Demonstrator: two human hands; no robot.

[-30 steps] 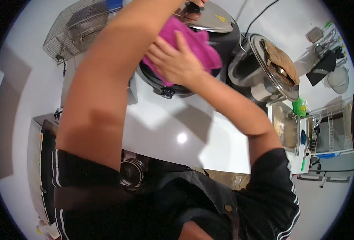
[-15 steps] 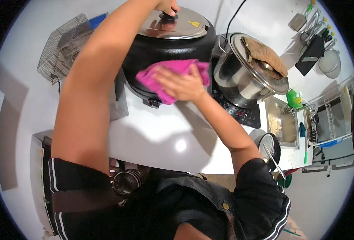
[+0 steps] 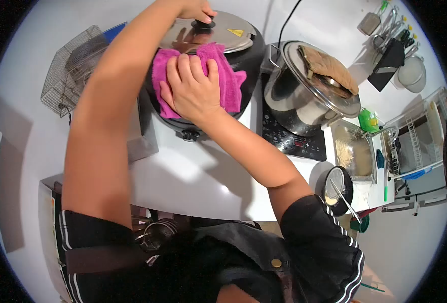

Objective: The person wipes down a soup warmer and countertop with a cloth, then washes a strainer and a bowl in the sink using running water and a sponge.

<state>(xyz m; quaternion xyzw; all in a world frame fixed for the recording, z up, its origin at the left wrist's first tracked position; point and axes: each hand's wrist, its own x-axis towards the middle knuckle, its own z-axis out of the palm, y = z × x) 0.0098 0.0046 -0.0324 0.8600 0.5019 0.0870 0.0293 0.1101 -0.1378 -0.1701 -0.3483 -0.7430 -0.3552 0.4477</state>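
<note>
A black electric soup kettle with a shiny steel lid stands at the back of the white counter. My left hand has its fingers closed on the black lid knob. The lid sits on the kettle. Against the front of the kettle, my right hand presses a pink cloth, fingers slightly apart and bent over the fabric. The cloth's upper edge reaches the lid's rim. Below it, the control dial shows at the kettle's base.
To the right, a large steel pot with a brown cloth on its lid stands on an induction cooker. Beyond are a sink and a black pan holding a strainer. Wire baskets stand left. Utensils hang on the wall.
My right hand has moved the pink cloth left and up across the kettle's front, towards the lid's rim. My left hand remains on the lid knob. The view has shifted slightly.
</note>
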